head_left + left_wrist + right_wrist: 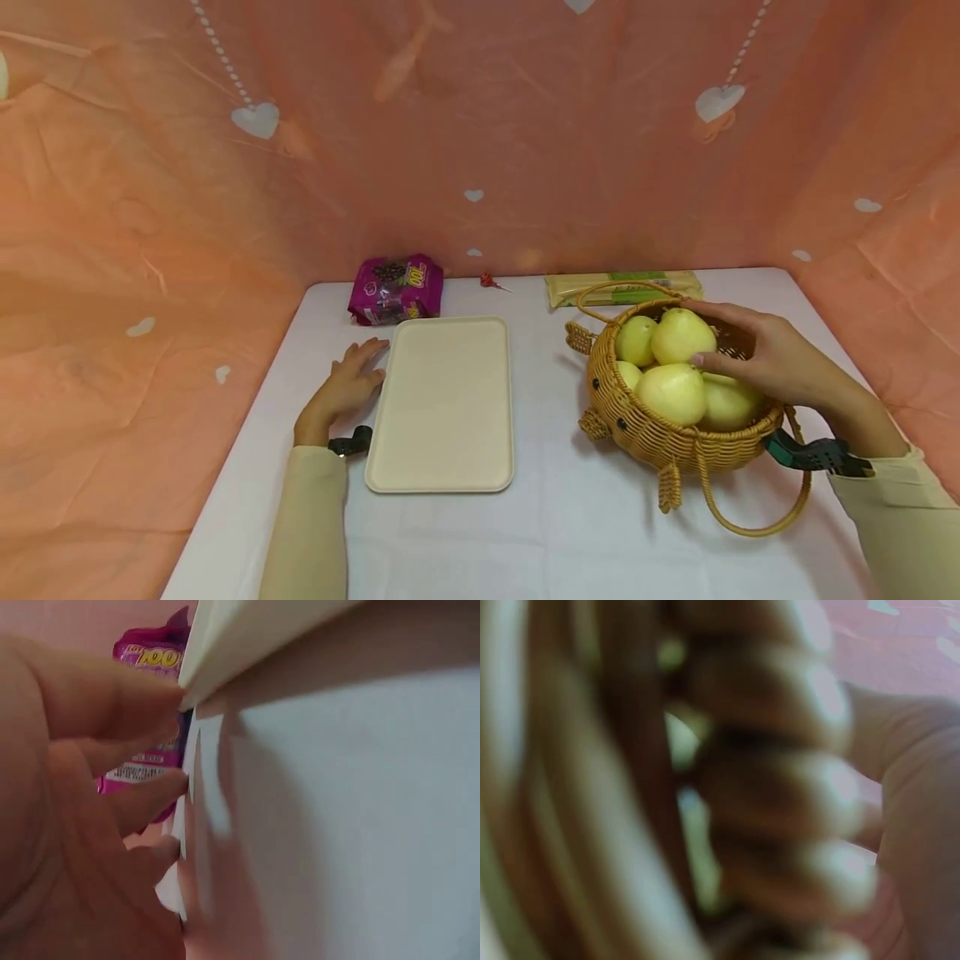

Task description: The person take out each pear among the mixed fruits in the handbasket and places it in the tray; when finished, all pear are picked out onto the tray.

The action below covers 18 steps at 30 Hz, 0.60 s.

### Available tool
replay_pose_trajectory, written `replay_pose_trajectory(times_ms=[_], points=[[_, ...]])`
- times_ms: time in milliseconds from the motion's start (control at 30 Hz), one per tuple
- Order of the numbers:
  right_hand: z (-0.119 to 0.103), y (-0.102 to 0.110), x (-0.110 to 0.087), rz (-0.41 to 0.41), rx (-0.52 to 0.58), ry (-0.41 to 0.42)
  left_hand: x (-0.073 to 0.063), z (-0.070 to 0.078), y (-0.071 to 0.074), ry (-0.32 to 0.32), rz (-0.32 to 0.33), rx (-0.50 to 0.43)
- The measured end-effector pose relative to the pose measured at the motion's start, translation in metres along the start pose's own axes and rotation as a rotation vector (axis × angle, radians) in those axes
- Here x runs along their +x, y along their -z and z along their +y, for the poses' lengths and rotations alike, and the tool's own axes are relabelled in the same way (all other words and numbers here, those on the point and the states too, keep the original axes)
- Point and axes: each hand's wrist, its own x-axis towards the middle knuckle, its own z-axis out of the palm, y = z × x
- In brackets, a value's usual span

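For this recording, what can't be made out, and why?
Head: total pears; upper ones hide any beneath.
Head: grip of the right hand; most fingers are hidden beneath it.
Right wrist: its fingertips, behind the basket, blurred up close.
Left wrist: parts of the purple package, behind the left hand.
Head: details of the lollipop, too small.

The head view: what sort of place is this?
Perhaps a screened-off tabletop nook: orange cloth with white hearts rises behind and on both sides of a white table holding a tray and a basket of fruit.
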Motion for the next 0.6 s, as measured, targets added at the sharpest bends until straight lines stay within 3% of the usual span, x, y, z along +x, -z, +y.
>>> replay_pose_trajectory(times_ms=[233, 467, 600], points=[[0.002, -0.004, -0.001, 0.039, -0.036, 0.057, -0.005, -0.003, 0.003, -0.034, -0.056, -0.004], [-0.009, 0.003, -0.016, 0.173, 0.183, -0.014, -0.005, -0.002, 0.005, -0.034, -0.092, -0.007], [-0.026, 0.009, -0.029, 0.265, 0.206, -0.028, -0.003, -0.002, 0.005, -0.030, -0.093, 0.005]])
